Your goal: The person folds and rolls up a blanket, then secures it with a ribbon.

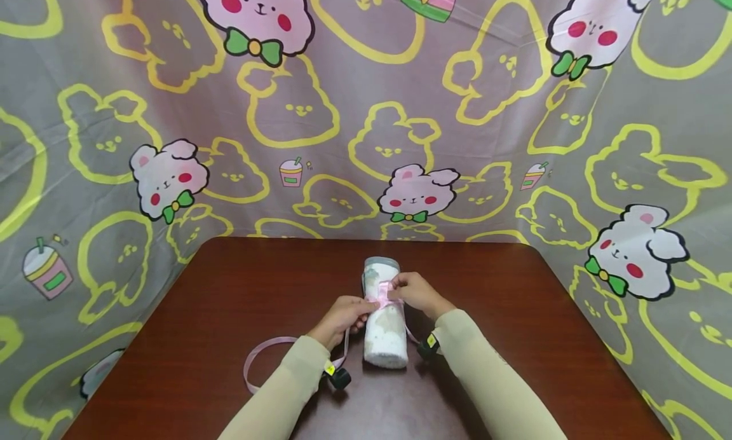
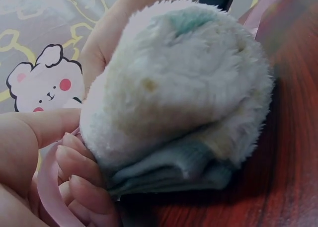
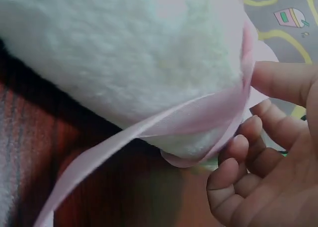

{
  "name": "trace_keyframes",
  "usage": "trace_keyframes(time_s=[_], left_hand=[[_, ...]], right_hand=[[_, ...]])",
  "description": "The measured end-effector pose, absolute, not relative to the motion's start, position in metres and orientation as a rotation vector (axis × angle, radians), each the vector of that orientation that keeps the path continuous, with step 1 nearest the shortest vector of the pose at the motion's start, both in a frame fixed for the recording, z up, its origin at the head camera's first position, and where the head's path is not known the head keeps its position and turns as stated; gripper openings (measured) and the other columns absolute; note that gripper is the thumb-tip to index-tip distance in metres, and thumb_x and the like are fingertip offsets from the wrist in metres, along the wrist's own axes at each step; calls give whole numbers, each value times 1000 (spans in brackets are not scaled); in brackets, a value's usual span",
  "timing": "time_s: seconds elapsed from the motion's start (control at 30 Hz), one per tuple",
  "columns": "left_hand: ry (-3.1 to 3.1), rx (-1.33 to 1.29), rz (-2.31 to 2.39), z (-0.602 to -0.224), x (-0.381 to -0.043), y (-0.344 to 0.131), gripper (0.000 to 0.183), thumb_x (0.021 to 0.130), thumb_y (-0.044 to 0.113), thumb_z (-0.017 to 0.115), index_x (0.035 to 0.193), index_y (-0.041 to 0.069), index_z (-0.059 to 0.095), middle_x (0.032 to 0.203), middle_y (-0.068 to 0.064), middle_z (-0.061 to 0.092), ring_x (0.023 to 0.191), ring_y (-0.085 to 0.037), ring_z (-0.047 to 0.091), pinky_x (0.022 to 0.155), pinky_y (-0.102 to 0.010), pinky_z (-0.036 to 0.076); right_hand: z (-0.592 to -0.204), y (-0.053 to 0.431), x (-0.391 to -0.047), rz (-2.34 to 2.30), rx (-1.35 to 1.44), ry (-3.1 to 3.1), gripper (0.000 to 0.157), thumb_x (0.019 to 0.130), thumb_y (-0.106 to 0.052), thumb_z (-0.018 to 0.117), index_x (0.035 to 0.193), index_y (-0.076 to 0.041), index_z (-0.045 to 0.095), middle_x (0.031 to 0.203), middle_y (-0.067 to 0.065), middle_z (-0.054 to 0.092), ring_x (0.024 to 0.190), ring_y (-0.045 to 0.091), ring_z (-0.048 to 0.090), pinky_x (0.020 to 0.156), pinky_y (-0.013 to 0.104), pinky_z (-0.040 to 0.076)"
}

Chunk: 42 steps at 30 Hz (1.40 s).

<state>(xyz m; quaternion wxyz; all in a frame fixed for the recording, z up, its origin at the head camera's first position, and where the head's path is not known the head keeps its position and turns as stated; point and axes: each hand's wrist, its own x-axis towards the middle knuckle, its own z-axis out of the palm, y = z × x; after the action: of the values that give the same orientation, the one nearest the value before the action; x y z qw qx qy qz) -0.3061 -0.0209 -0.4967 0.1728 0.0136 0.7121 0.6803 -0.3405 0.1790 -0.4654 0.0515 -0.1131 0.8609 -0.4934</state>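
pinching the pink ribbon (image 1: 384, 292) around a fluffy roll (image 1: 386, 338) lying on the table (image 1: 274, 271), the left hand (image 1: 342, 317) and right hand (image 1: 419, 292) handle something probably light and squashy, best held mid-length.

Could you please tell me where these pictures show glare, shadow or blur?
Head view: a pale sheen on the near part of the brown table; left wrist view: a hazy, blurred patch at upper right; right wrist view: the rolled fluffy cloth looks soft and pale near the top, with dark shadow along its lower edge, while the pink ribbon looks clearer.
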Motion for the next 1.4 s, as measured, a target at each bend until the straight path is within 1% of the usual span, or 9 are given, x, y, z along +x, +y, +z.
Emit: trace_keyframes(time_s=[0.2, 0.43, 0.67, 0.77, 0.9, 1.07, 1.23, 1.3, 1.4], left_hand=[[2014, 39, 1924, -496, -306, -21, 28, 83, 26, 75, 66, 12, 57, 57, 4, 48, 46, -5, 40, 44, -19, 36], [2013, 40, 1911, -495, -305, -23, 29, 83, 28, 75, 66, 12, 58, 57, 4, 48, 46, -5, 41, 45, -20, 36], [2012, 41, 1913, -495, -305, -23, 27, 84, 27, 75, 68, 12, 59, 58, 4, 48, 47, -5, 41, 45, -20, 36], [2014, 42, 1904, -495, -305, -23, 27, 84, 27, 75, 68, 12, 59, 58, 3, 48, 47, -5, 41, 45, -20, 37], [2010, 34, 1906, -494, -306, -23, 28, 84, 28, 75, 68, 11, 59, 58, 3, 48, 47, -6, 41, 45, -20, 37], [2008, 36, 1916, -493, -307, -23, 29, 84, 28, 75, 68, 11, 58, 58, 4, 48, 47, -6, 41, 45, -20, 37], [2007, 38, 1915, -493, -307, -23, 28, 84, 27, 75, 69, 11, 58, 58, 4, 48, 47, -5, 41, 45, -20, 37], [2003, 37, 1917, -494, -308, -23, 28, 84, 27, 75, 68, 12, 58, 58, 4, 48, 47, -5, 40, 45, -20, 36], [2005, 40, 1919, -493, -308, -24, 29, 84, 27, 75, 68, 11, 58, 58, 4, 48, 47, -5, 41, 45, -20, 37]], right_hand=[[-465, 182, -348, -1551, -346, 2737, 7, 82, -5, 72, 84, -4, 65, 75, 2, 58, 71, 18, 52, 60, 30, 44], [-471, 188, -351, -1604, -227, 2675, 11, 86, -9, 72, 94, -3, 67, 84, 5, 62, 77, 19, 55, 66, 32, 47], [-475, 195, -353, -1642, -172, 2558, 10, 88, -13, 71, 87, -5, 66, 83, 6, 60, 76, 21, 54, 67, 35, 46], [-469, 196, -355, -1795, -162, 2604, 6, 92, -10, 66, 93, -4, 65, 87, 9, 59, 81, 28, 55, 72, 44, 49], [-463, 195, -357, -1899, -129, 2505, 17, 94, -9, 63, 108, -1, 62, 97, 13, 59, 89, 32, 60, 83, 50, 50], [-469, 195, -356, -1770, -105, 2390, 30, 87, -6, 71, 113, 3, 60, 97, 11, 62, 85, 20, 60, 79, 41, 53], [-470, 199, -360, -1852, -91, 2489, 16, 84, -2, 72, 98, 0, 65, 88, 9, 61, 79, 22, 58, 77, 47, 51], [-462, 202, -362, -1927, -59, 2550, 9, 86, -1, 70, 94, -2, 66, 86, 8, 61, 78, 23, 56, 74, 43, 50], [-447, 206, -367, -2060, -22, 2630, 9, 88, 2, 66, 96, 0, 68, 85, 7, 59, 79, 20, 53, 67, 32, 48]])
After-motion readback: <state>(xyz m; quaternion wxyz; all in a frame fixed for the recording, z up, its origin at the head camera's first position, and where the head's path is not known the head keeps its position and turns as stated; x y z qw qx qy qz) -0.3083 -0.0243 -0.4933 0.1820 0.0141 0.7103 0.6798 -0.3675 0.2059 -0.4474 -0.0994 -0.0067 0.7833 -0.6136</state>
